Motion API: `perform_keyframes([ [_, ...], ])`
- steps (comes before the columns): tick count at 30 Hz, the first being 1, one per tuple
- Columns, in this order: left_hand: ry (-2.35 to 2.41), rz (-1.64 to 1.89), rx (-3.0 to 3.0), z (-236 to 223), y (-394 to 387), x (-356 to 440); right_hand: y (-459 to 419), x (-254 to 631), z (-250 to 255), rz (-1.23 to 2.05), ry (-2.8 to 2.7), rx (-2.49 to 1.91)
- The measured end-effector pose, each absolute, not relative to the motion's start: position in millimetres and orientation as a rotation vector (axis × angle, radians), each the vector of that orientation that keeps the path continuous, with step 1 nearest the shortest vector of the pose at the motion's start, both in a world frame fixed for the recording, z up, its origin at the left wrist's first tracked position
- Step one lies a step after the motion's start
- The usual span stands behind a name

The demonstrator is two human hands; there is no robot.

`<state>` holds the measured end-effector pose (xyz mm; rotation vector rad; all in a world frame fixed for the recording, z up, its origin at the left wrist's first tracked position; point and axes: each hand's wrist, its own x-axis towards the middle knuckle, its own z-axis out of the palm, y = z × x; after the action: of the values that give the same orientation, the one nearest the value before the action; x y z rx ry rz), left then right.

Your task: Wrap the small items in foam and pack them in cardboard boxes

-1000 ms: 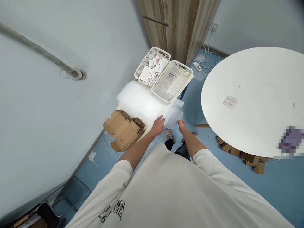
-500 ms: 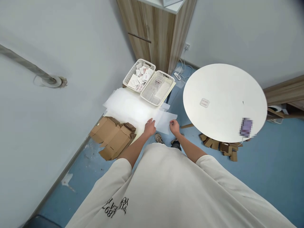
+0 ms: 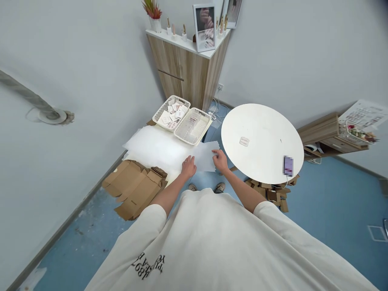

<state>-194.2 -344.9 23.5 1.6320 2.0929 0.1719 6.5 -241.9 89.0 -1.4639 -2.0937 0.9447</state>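
Observation:
A thin, translucent white sheet (image 3: 204, 158) juts out from the right of a stack of similar sheets (image 3: 157, 143) on the low table. My left hand (image 3: 189, 166) rests on the sheets near the front edge, its fingers spread and extended. At the jutting sheet's right edge is my right hand (image 3: 221, 161). Its index finger reaches out over the sheet and the other fingers are bent at the edge, holding it. The underside of that grip is hidden.
Two white baskets (image 3: 184, 139) stand behind the sheets, one with small cards, the other with clear plastic pieces. Flattened cardboard boxes (image 3: 133, 190) lie at the left front. A round white table (image 3: 260, 133) is at right, with cardboard pieces (image 3: 273, 196) beneath it. A cabinet (image 3: 188, 68) stands behind.
The view has tilted upward, bringing the cabinet top into sight. The jutting sheet looks flatter. My right index finger has straightened out over it, and my left hand stays on the sheets.

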Motion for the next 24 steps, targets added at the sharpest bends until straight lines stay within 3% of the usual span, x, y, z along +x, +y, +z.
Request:
perform_keyframes([
  [12, 1.936, 0.217, 1.785, 32.8, -303.0, -149.3, -194.1, 100.5, 102.3, 0.897, -1.867, -1.681],
  [24, 1.879, 0.115, 1.843, 33.8, -204.0, -63.7, -104.4, 203.3, 85.3, 0.978, -1.599, -1.814],
])
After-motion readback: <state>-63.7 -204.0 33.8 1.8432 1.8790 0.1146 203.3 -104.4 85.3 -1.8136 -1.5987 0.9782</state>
